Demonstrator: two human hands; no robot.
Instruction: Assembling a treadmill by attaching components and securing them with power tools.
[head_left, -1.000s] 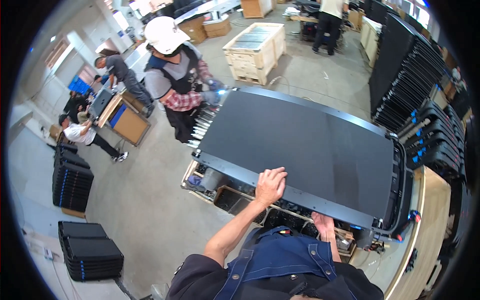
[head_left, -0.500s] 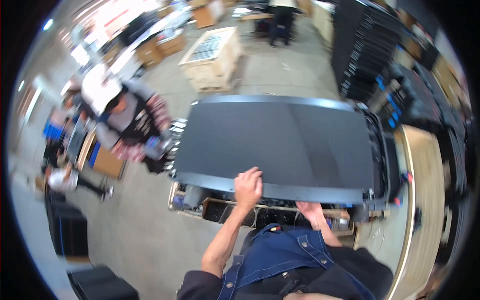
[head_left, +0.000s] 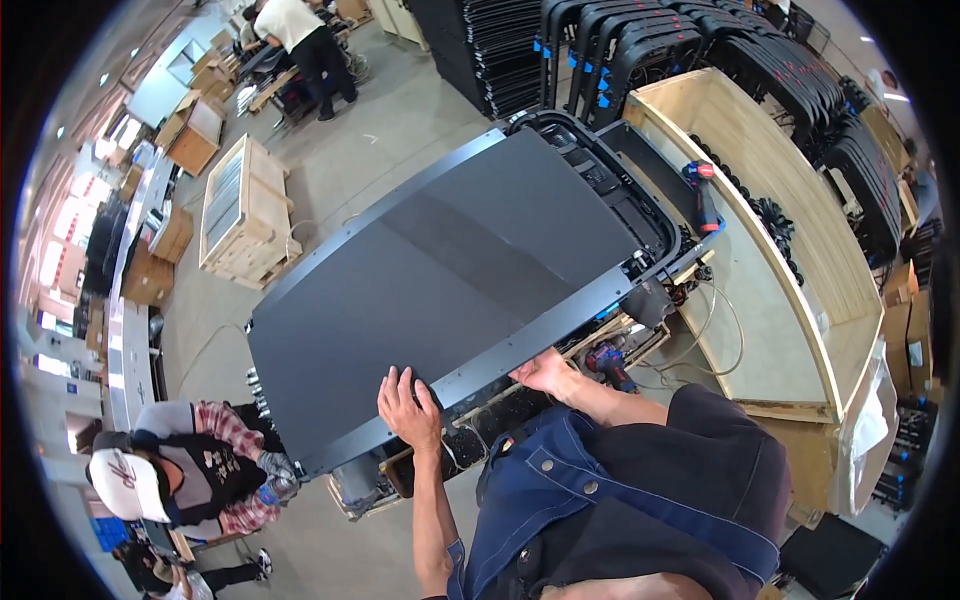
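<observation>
The view has swung toward the right end of the treadmill deck [head_left: 430,270], making the cordless driver [head_left: 706,205] beyond it plainer; the deck lies just ahead of the navy apron [head_left: 530,480]; the left hand [head_left: 410,412] stays spread on its near side, clasping nothing; the right hand [head_left: 545,372] reaches underneath, grip hidden; the deck's support seems unchanged.

Workshop with wooden crate [head_left: 266,205], power tool [head_left: 707,208]

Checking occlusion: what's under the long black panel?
Along the near edge of the panel, the right hand, open bins and a power drill show; whatever lies deeper is covered.
</observation>
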